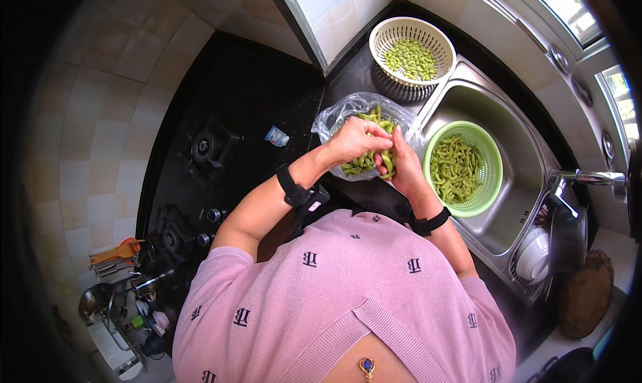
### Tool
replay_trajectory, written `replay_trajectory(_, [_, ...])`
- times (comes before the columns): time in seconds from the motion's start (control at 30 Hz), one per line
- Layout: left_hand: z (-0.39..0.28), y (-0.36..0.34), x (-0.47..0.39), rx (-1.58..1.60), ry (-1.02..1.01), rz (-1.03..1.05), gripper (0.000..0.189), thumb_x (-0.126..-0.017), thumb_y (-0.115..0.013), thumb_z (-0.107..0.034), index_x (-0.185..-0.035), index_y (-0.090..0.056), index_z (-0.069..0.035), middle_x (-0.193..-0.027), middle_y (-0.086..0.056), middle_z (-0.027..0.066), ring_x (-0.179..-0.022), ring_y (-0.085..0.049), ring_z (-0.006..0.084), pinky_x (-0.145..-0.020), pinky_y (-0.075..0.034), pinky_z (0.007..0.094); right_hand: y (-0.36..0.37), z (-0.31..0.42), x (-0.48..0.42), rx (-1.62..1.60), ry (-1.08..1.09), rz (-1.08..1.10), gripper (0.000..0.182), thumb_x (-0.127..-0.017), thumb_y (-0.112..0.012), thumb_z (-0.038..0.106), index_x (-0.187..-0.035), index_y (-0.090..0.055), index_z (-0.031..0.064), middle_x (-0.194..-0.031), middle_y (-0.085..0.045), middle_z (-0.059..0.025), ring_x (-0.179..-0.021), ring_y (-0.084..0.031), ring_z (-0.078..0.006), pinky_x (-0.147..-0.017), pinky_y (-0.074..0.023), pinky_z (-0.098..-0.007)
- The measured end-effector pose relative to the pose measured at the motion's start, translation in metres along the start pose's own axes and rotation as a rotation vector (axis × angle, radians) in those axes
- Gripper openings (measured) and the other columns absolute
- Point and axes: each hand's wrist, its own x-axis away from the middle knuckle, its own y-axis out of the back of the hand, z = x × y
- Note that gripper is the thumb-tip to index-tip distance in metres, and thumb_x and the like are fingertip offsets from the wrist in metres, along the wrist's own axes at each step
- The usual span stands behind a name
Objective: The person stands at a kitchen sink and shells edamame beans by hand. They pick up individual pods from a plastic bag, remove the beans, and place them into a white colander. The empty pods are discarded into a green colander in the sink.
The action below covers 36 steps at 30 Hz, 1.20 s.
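Observation:
My left hand [357, 141] reaches over a clear plastic bag [335, 113] of green soybean pods [358, 166]. Its thumb and fingertips are pinched together against the fingers of my right hand [405, 166]; what lies between them is hidden. Several green pods are held in my right hand's curled fingers, above the bag's right side. Behind the bag stands a cream slotted plastic basket [377, 37] holding shelled green beans [410, 59]. Right of my hands, a green plastic colander [494, 175] with many pods [454, 170] sits at the sink's left side.
A stainless steel sink [519, 182] with a chrome faucet [584, 177] lies to the right, white bowls [534, 257] near it. On the left are a black gas hob [203, 145] and a small blue-and-white packet [277, 136]. A tiled wall corner [326, 27] juts in behind.

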Motion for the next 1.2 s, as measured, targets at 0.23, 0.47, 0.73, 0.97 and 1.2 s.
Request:
replay_trajectory(0.23, [0.000, 0.014, -0.001, 0.331, 0.099, -0.119, 0.016, -0.085, -0.066, -0.015, -0.089, -0.062, 0.000, -0.065, -0.054, -0.0011, -0.045, -0.041, 0.0027, -0.037, -0.033, 0.0176, 0.006, 0.007, 0.004, -0.006, -0.013, 0.051, 0.023, -0.091, -0.055, 0.031, -0.096, -0.056, 0.0083, -0.064, -0.054, -0.0004, -0.045, -0.044, -0.0077, -0.037, -0.0296, -0.0188])
replay_trajectory(0.47, [0.005, 0.010, -0.003, 0.373, 0.069, -0.140, 0.015, -0.087, -0.063, -0.016, -0.084, -0.058, -0.003, -0.064, -0.050, -0.0022, -0.047, -0.042, 0.0037, -0.039, -0.035, 0.0177, 0.004, 0.012, 0.007, 0.007, -0.032, 0.045, 0.021, -0.089, -0.059, 0.022, -0.102, -0.058, 0.0056, -0.066, -0.054, 0.0004, -0.043, -0.041, -0.0062, -0.038, -0.0286, -0.0181])
replay_trajectory(0.73, [0.003, 0.014, -0.003, 0.438, 0.065, -0.101, 0.014, -0.088, -0.062, -0.017, -0.085, -0.057, -0.004, -0.066, -0.051, -0.0018, -0.050, -0.046, 0.0046, -0.042, -0.038, 0.0182, 0.010, 0.016, 0.008, 0.077, -0.026, 0.032, 0.022, -0.089, -0.061, 0.025, -0.096, -0.060, 0.0039, -0.063, -0.050, 0.0021, -0.045, -0.038, -0.0049, -0.041, -0.0283, -0.0185])
replay_trajectory(0.97, [0.006, 0.014, -0.002, 0.515, 0.160, -0.075, 0.014, -0.088, -0.062, -0.018, -0.086, -0.059, -0.005, -0.069, -0.055, 0.0000, -0.053, -0.048, 0.0059, -0.044, -0.039, 0.0201, 0.011, 0.012, 0.003, 0.058, 0.071, -0.056, 0.021, -0.090, -0.061, 0.026, -0.087, -0.059, 0.0056, -0.060, -0.049, 0.0024, -0.044, -0.036, -0.0056, -0.041, -0.0258, -0.0192])
replay_trajectory(1.2, [0.008, 0.023, -0.004, 0.580, 0.252, -0.043, 0.013, -0.087, -0.063, -0.017, -0.088, -0.062, -0.004, -0.070, -0.059, 0.0013, -0.054, -0.050, 0.0064, -0.046, -0.039, 0.0209, 0.008, 0.008, 0.003, 0.131, 0.169, -0.085, 0.023, -0.089, -0.061, 0.027, -0.081, -0.058, 0.0066, -0.059, -0.048, 0.0025, -0.043, -0.035, -0.0051, -0.040, -0.0245, -0.0192])
